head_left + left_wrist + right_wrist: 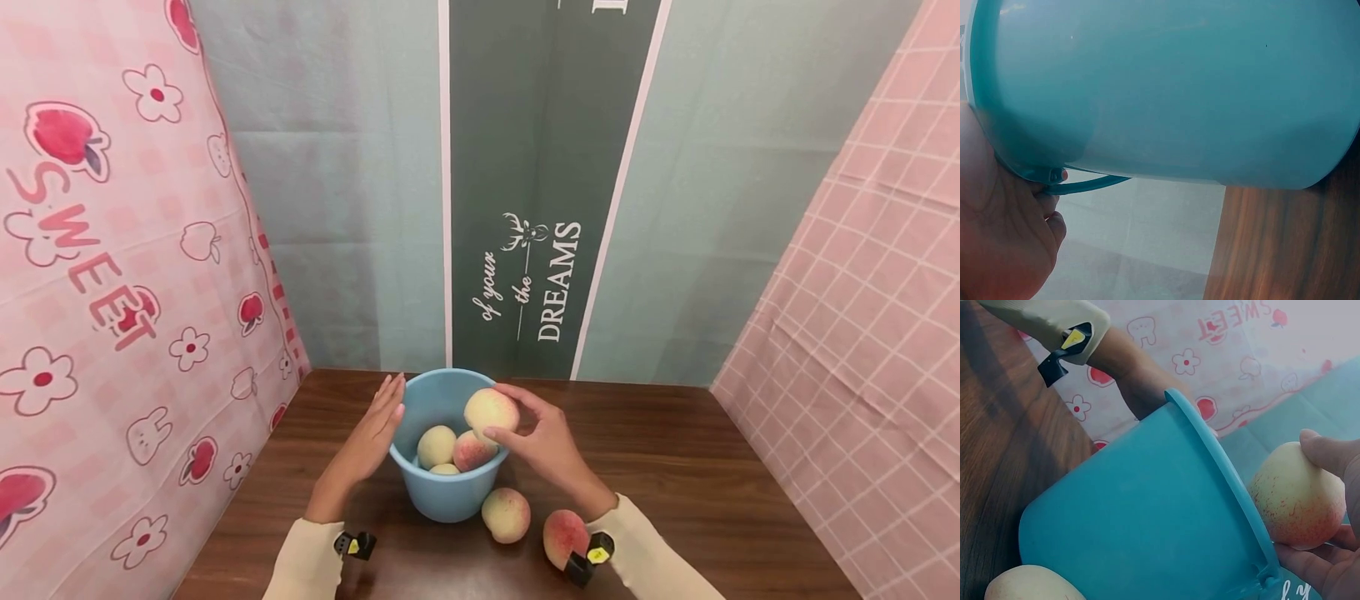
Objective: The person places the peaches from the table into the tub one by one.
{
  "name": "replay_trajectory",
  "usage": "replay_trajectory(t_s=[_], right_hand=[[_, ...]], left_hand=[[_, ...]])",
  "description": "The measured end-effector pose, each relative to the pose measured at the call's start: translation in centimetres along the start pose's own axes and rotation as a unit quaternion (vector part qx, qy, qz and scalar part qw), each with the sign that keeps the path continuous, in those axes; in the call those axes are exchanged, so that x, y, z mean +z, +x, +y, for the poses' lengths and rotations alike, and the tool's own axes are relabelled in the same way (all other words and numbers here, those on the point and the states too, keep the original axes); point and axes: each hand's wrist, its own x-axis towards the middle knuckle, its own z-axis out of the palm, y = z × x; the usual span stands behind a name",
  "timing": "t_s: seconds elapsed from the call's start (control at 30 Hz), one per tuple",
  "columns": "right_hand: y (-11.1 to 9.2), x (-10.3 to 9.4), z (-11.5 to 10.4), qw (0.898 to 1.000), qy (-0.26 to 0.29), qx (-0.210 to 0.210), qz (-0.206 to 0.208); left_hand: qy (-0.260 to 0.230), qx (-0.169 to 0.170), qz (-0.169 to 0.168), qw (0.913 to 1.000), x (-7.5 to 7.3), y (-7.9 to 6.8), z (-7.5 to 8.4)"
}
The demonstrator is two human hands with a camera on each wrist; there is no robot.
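A blue bucket [450,500] stands upright on the table, with several peaches [437,447] inside it. My right hand [551,442] grips a pale yellow and pink peach [491,414] at the bucket's right rim, thumb on one side and fingers on the other. The same peach [1300,497] shows up close in the right wrist view. My left hand [377,433] lies along the left side of the rim with its fingers extended. In the left wrist view that hand [1007,231] is against the rim by the bucket's handle [1094,184], its fingertips partly hidden.
One peach [506,515] sits on the wooden table [660,450] just right of the bucket. A redder peach [564,537] lies farther right, partly covered by the right wrist camera [588,560]. Patterned cloths hang at the left, back and right.
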Motion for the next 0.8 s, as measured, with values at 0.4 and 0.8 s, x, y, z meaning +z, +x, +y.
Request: replay_trajectory(t_s=[0.4, 0.8], right_hand=[[0.1, 1.1, -0.2, 1.0, -0.006, -0.009, -0.019], [0.1, 1.9, -0.3, 0.999, -0.03, -0.003, -0.028]], left_hand=[[0.003, -0.002, -0.002, 1.0, 0.1, 0.1, -0.2], [0.002, -0.001, 0.0, 1.0, 0.1, 0.0, -0.3]])
